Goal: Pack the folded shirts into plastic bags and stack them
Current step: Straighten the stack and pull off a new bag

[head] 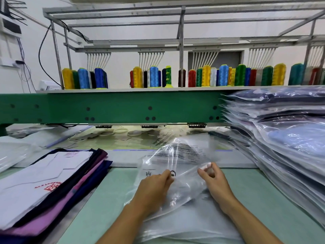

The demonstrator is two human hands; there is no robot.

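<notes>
A clear plastic bag point(177, 155) with black print is lifted off the pale green table point(109, 199) in front of me. My left hand point(154, 187) grips its near left edge. My right hand point(213, 180) pinches the near right edge between thumb and fingers. Beneath my forearms lies a white folded shirt in plastic point(190, 224). A pile of folded shirts point(45, 184), white on top with red print, then navy and pink, lies to the left. A tall stack of bagged shirts point(284, 138) stands at the right.
A green machine beam point(109, 106) spans the back of the table, with thread cones point(153, 76) on a shelf above it. Loose plastic bags point(12, 154) lie at the far left. White rings and papers sit under the beam.
</notes>
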